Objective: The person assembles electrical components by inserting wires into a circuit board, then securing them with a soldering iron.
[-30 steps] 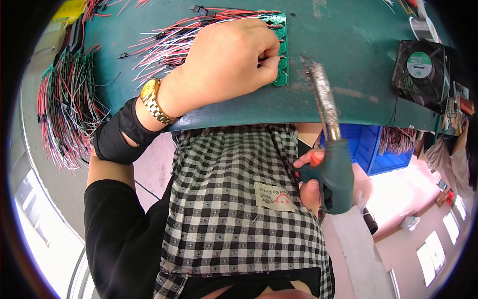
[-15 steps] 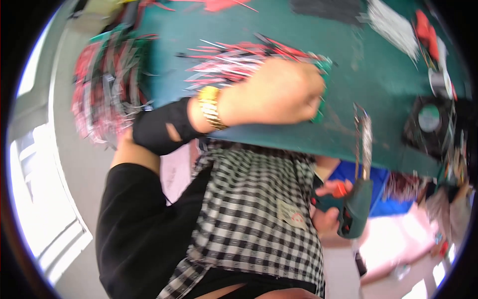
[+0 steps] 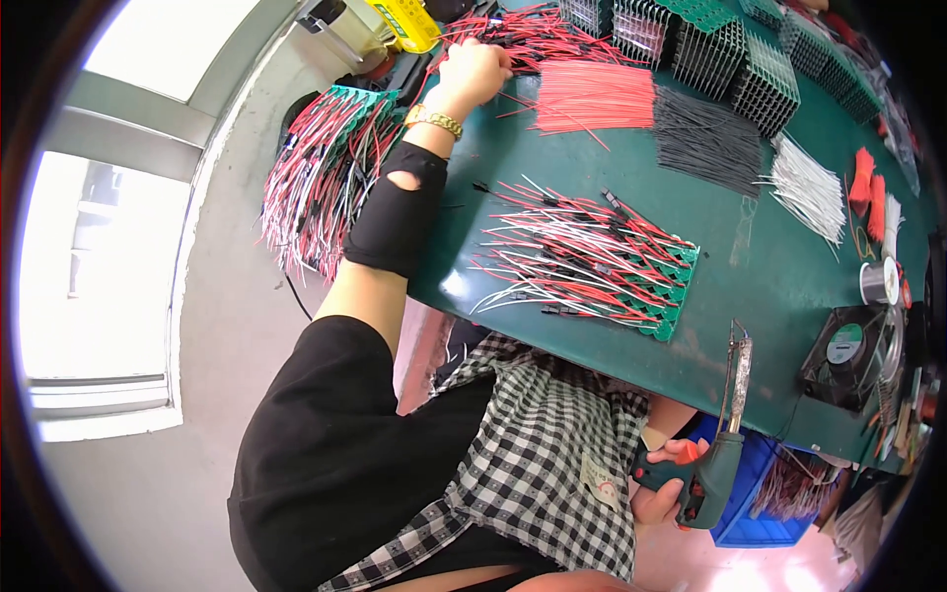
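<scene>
My left hand (image 3: 475, 75), with a gold watch at the wrist, reaches to the back left of the green table. Its fingers curl closed at the edge of a pile of red wires with black connectors (image 3: 552, 37); their tips are hidden. My right hand (image 3: 659, 493) grips a green soldering gun (image 3: 712, 483) below the table's front edge. The gun's metal tip points up over the table. Between the hands lies a green circuit board panel (image 3: 677, 306) with red, white and black wires (image 3: 572, 252) fanning leftward from it.
Bundles of red (image 3: 597, 96), black (image 3: 705, 140) and white wires (image 3: 807, 189) lie at the back. Stacked green boards (image 3: 705, 54) stand behind them. More wired panels (image 3: 330, 178) hang at the left. A solder spool (image 3: 876, 283) and a fan (image 3: 850, 345) sit at right.
My left hand has moved from over the wired panel to the red wire pile at the back left, uncovering the panel. My right hand still holds the soldering gun. The view has shifted.
</scene>
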Demonstrator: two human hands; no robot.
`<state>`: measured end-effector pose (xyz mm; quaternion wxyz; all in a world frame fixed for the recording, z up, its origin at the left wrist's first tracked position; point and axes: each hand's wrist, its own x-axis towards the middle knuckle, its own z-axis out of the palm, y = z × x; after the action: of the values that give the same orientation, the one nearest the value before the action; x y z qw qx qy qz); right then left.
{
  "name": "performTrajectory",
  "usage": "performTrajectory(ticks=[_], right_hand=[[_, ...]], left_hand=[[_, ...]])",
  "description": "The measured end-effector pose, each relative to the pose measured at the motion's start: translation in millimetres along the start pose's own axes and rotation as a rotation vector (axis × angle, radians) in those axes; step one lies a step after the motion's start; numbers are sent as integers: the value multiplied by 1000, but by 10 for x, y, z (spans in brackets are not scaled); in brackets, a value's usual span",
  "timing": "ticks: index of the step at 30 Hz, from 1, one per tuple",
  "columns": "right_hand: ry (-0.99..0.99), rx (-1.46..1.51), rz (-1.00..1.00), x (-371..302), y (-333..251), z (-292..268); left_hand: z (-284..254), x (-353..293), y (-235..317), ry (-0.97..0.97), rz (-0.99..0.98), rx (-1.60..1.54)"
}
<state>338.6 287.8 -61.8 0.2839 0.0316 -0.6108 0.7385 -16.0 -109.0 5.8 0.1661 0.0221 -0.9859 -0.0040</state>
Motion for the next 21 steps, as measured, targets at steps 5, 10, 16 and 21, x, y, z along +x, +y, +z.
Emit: performTrajectory(ticks=[5, 10, 16, 21], right_hand=[[-15, -11, 16, -17, -10, 5], [-3, -12, 19, -41, -4, -52], [-3, 32, 109, -139, 9, -101], [-123, -219, 306, 59, -225, -36]], left_hand=[[64, 47, -74, 142, 7, -23], [-308, -44, -122, 354, -175, 175], [-507, -49, 28, 542, 327, 37], [-624, -716, 1082, 78, 269, -876]])
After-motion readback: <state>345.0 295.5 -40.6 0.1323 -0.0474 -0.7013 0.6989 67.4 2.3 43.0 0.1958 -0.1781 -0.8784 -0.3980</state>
